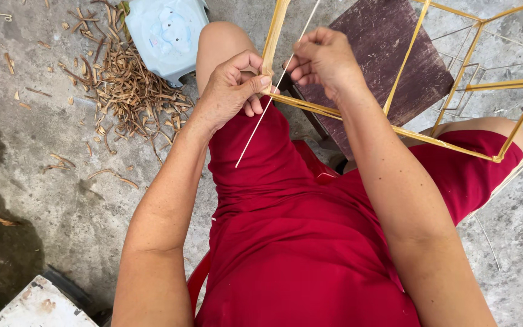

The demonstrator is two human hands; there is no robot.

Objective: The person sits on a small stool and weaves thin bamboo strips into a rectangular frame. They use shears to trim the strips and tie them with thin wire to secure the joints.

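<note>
The left hand (232,85) pinches the bamboo frame (394,130) corner; the right hand (321,57) pinches a thin strip (267,112). Keeping the strip taut should help.

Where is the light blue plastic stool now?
In the head view, the light blue plastic stool stands at the top left, beside the pile of bamboo shavings.

A pale yellow bamboo-strip frame (431,136) crosses the plain red cloth garment (298,242), far left a light blue plastic stool (166,33).

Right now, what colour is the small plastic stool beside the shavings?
Pale blue stool, clearest in the head view.
</note>
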